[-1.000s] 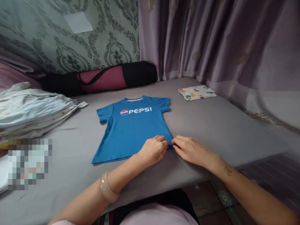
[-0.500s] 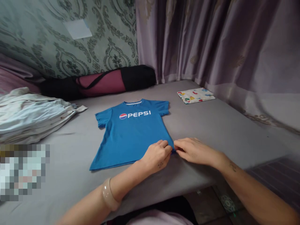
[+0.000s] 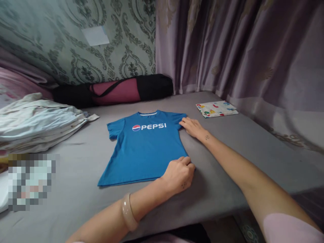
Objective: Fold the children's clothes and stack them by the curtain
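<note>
Head view: reaching now with the right hand [image 3: 193,127] to the near-side sleeve [image 3: 176,118] of the blue T-shirt [image 3: 148,148], having left the hem corner pinched there half a second ago; not showing whether pinching the sleeve or merely touching it. Keeping the left hand [image 3: 178,173] curled over that corner, pinching the cloth. Resting flat on the grey sheet [image 3: 76,175], pointing the neckline [image 3: 148,114] away toward the long bag [image 3: 116,90], running the long axis from near to far.
</note>
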{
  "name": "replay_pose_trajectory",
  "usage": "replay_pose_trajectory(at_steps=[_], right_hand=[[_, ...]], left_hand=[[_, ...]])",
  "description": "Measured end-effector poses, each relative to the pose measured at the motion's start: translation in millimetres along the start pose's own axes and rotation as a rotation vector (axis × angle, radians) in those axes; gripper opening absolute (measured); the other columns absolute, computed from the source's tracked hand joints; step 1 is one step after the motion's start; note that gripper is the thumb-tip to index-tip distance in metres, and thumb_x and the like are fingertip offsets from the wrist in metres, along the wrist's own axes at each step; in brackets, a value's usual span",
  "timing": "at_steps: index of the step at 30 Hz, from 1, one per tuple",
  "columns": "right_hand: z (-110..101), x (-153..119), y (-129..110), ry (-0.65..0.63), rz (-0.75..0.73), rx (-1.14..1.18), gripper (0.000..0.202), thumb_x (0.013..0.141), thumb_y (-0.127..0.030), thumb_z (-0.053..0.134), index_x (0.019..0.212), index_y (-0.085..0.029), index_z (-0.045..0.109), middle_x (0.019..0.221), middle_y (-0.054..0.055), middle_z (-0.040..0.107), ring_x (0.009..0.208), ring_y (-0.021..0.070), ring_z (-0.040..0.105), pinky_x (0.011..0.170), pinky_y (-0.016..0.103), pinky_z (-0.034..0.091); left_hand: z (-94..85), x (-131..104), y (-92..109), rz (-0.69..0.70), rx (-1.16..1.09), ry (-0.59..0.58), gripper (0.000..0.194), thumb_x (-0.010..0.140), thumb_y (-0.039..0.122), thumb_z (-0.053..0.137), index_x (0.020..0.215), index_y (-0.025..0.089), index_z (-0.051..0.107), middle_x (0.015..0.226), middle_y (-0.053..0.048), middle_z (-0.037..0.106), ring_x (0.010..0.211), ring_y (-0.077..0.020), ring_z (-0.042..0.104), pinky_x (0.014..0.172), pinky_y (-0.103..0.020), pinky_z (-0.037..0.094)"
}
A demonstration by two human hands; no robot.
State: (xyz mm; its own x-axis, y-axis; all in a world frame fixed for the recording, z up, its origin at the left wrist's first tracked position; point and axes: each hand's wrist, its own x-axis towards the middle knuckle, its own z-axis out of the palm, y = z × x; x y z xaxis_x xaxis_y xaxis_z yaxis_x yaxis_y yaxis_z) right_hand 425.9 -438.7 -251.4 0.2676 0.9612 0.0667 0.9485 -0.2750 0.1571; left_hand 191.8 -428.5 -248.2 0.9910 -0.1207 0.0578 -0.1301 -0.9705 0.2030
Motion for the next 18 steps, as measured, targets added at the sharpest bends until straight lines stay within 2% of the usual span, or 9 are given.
replay_pose_trajectory(at_steps=[3,6,8,10,12,14,16,18], right_hand=[[-1,-4,9,-0.034,0.002,-0.039,0.036,0.093,-0.008,0.033,0.113,-0.017,0.062,0.114,0.013,0.060,0.107,0.0254,0.051,0.084,0.035,0.041],[-9,-6,4,0.021,0.143,-0.029,0.040,0.092,-0.007,0.030,0.116,-0.014,0.062,0.116,0.017,0.061,0.109,0.0280,0.051,0.090,0.040,0.039],[-12,0,-14,0.111,0.216,0.028,0.044,0.091,-0.006,0.027,0.121,-0.010,0.059,0.123,0.019,0.059,0.115,0.0290,0.049,0.095,0.042,0.038],[-12,12,-43,0.145,0.142,0.148,0.046,0.093,-0.011,0.026,0.131,-0.008,0.052,0.136,0.018,0.052,0.127,0.0271,0.043,0.103,0.040,0.033],[-6,25,-75,0.083,0.010,0.283,0.051,0.097,-0.025,0.027,0.142,-0.005,0.040,0.149,0.016,0.038,0.138,0.0252,0.031,0.111,0.038,0.026],[2,33,-102,-0.007,-0.026,0.367,0.063,0.098,-0.041,0.025,0.148,-0.004,0.029,0.155,0.016,0.025,0.144,0.0268,0.020,0.115,0.042,0.019],[11,35,-116,-0.046,0.006,0.376,0.069,0.097,-0.050,0.023,0.149,-0.004,0.025,0.157,0.017,0.019,0.145,0.0286,0.014,0.116,0.047,0.015],[18,31,-115,-0.032,0.039,0.335,0.069,0.097,-0.051,0.021,0.149,-0.005,0.026,0.157,0.016,0.020,0.145,0.0285,0.013,0.116,0.050,0.012]], left_hand=[[5.1,-1,0,0.029,-0.023,0.042,0.023,0.096,0.023,0.036,0.086,0.018,0.056,0.092,-0.005,0.058,0.081,-0.0166,0.053,0.071,-0.028,0.048],[9.9,-1,1,0.059,-0.009,0.076,0.022,0.096,0.021,0.038,0.086,0.017,0.057,0.091,-0.005,0.057,0.081,-0.0172,0.051,0.072,-0.029,0.047],[13.1,0,2,0.074,0.010,0.102,0.019,0.095,0.019,0.040,0.086,0.017,0.057,0.090,-0.005,0.056,0.081,-0.0176,0.050,0.072,-0.030,0.047],[16.4,1,4,0.095,0.030,0.120,0.015,0.093,0.019,0.044,0.087,0.016,0.057,0.090,-0.005,0.056,0.082,-0.0183,0.050,0.072,-0.031,0.046],[19.4,0,6,0.117,0.040,0.124,0.013,0.093,0.019,0.046,0.089,0.015,0.058,0.091,-0.006,0.056,0.083,-0.0190,0.050,0.071,-0.032,0.046],[20.5,-2,7,0.131,0.043,0.124,0.014,0.093,0.020,0.046,0.091,0.014,0.059,0.093,-0.007,0.056,0.084,-0.0195,0.051,0.070,-0.032,0.046],[17.9,-7,7,0.145,0.040,0.125,0.016,0.094,0.019,0.045,0.096,0.013,0.059,0.095,-0.009,0.057,0.086,-0.0197,0.052,0.071,-0.032,0.046],[10.5,-17,4,0.179,0.013,0.118,0.018,0.093,0.019,0.046,0.103,0.013,0.059,0.100,-0.011,0.059,0.089,-0.0195,0.054,0.075,-0.031,0.047]])
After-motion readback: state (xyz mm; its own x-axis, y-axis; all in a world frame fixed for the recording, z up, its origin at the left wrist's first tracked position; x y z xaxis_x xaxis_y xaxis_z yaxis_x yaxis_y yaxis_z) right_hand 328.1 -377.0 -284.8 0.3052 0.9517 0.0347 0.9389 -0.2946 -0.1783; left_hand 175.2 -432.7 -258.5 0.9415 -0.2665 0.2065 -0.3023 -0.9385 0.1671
